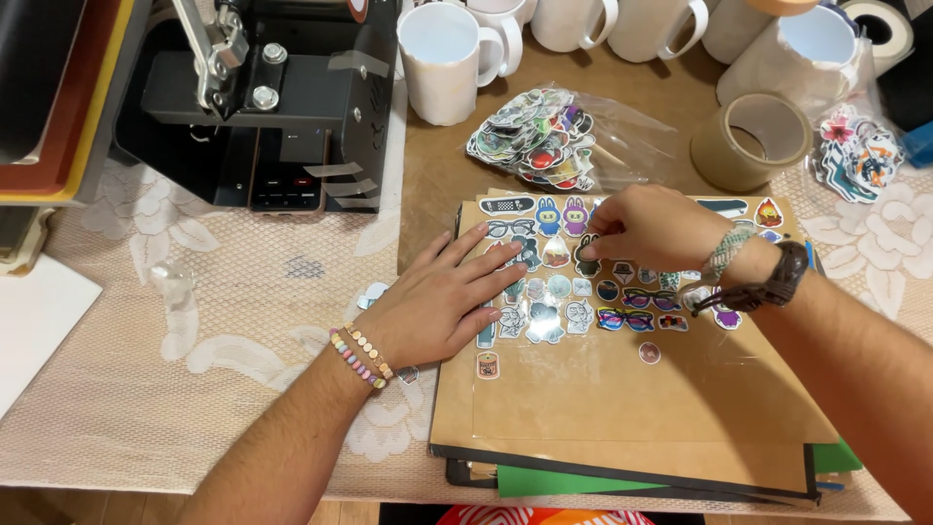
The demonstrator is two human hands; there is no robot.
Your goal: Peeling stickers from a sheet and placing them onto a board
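Right hand (646, 226) pinches a sticker (586, 261) on the brown board (622, 408); left hand (437, 301) lies flat, released, steadying. Stickers likely light, flimsy; lift by an edge.

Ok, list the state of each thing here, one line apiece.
Left hand: flat, fingers spread, pressing on the brown board.
Right hand: fingertips pinched on a small sticker.
Sticker bag: lying flat, full.
Tape roll: lying on its side, hole up.
White mug: upright, empty.

stickers (573, 292) partly hidden under hands, heat press (262, 97) cut off, mugs (573, 19) cropped
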